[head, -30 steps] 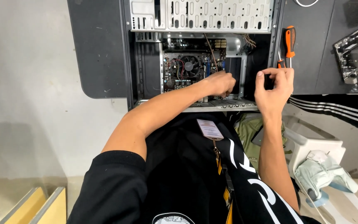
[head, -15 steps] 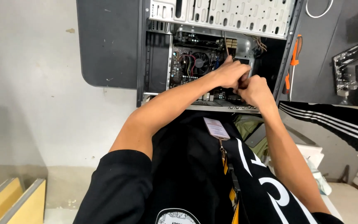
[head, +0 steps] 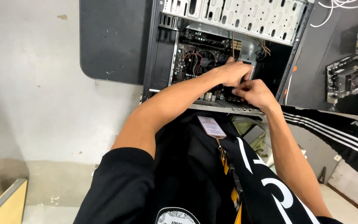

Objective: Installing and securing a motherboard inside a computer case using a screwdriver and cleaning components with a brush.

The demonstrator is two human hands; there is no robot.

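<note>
My right hand (head: 258, 92) has left the case's right edge and joined my left hand (head: 233, 72) inside the open grey metal computer case (head: 228, 16); both fingers curled, pinching something hidden over the dark green motherboard (head: 195, 62).

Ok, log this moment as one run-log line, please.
left hand: inside open computer case, over motherboard | right hand: beside it, fingers pinched, held item unclear | spare motherboard: on table, right

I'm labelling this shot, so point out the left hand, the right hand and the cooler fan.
left hand (head: 233, 73), head view, back of the hand
right hand (head: 257, 92), head view, knuckles
cooler fan (head: 206, 60), head view, round hub
</note>
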